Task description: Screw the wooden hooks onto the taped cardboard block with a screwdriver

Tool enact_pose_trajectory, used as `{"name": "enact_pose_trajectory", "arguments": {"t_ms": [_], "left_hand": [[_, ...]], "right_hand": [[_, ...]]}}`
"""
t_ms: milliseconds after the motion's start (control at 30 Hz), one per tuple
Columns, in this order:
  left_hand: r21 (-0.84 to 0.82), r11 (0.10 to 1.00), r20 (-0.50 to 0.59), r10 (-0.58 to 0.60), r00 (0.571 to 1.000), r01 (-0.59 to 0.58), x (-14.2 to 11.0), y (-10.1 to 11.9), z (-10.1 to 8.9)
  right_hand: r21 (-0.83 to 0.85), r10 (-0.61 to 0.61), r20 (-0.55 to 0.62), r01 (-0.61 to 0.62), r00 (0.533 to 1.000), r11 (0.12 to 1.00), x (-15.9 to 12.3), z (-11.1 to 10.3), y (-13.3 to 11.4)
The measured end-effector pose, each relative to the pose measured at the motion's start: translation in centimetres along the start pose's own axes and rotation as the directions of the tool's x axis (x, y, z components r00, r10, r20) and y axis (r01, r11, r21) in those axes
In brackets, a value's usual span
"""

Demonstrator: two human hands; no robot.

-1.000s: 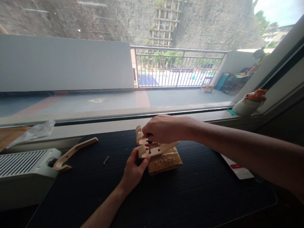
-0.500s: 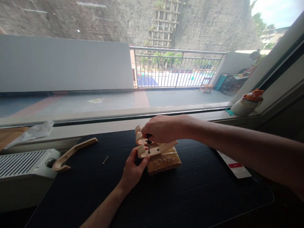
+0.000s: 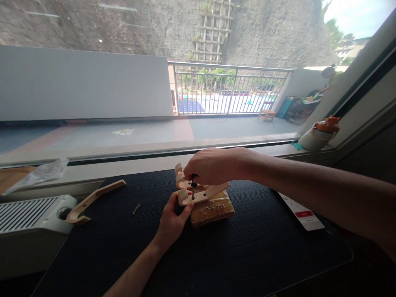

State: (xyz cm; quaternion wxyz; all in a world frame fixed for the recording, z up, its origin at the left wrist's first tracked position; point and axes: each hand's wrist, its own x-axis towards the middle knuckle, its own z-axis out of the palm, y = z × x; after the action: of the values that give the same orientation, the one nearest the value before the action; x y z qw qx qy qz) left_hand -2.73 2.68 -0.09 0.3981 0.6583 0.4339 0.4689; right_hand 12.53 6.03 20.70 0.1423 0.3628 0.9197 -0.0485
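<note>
My right hand is closed round the black handle of a screwdriver, its shaft pointing down at a hole in a pale wooden hook. My left hand grips the curled end of that hook, thumb in front and fingers behind. Under the hook lies a tape-wrapped brown block with several small holes or bits on its front. Another wooden hook sits just behind, partly hidden by my right hand. Whether the tip sits in a screw head is too small to tell.
On the black table, a third wooden hook and a couple of screws lie to the left. A phone rests at the right, under my forearm. A bottle stands on the sill, and a white radiator adjoins the table.
The whole view has shifted slightly, so things sit a little further left. Both hands keep their holds on the hook and screwdriver.
</note>
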Motion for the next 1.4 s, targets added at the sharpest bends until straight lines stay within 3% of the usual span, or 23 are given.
{"name": "enact_pose_trajectory", "arguments": {"t_ms": [233,400,600,800,1000,1267,1400], "left_hand": [[0.023,1.000,-0.019,-0.002,1.000,0.003,0.0,0.0,0.1],[-0.002,1.000,-0.005,0.007,1.000,-0.007,0.0,0.1,-0.1],[-0.069,0.997,0.004,0.045,0.999,-0.044,-0.1,0.0,0.0],[-0.030,0.999,-0.042,0.027,0.999,-0.028,-0.2,-0.5,0.3],[0.006,0.998,-0.036,0.060,0.998,-0.060,-0.1,-0.7,0.1],[0.010,0.997,-0.025,0.071,0.997,-0.071,0.0,-0.8,0.1],[-0.001,0.997,-0.031,0.071,0.997,-0.071,0.1,-0.8,0.2]], "right_hand": [[-0.039,-0.010,0.003,0.010,1.000,0.999,1.0,0.7,-0.3],[0.012,0.053,0.026,-0.053,0.998,0.999,0.5,0.0,-0.4],[0.013,0.033,0.043,-0.034,0.999,0.999,-0.1,-0.3,-0.2],[-0.017,0.034,0.025,-0.033,0.999,0.999,0.4,0.9,-0.3],[-0.041,0.095,0.033,-0.094,0.995,0.995,0.2,0.3,-0.5],[-0.009,-0.028,0.009,0.028,1.000,1.000,0.5,0.7,-0.1],[-0.007,0.013,0.007,-0.013,1.000,1.000,0.8,1.1,-0.2]]}}
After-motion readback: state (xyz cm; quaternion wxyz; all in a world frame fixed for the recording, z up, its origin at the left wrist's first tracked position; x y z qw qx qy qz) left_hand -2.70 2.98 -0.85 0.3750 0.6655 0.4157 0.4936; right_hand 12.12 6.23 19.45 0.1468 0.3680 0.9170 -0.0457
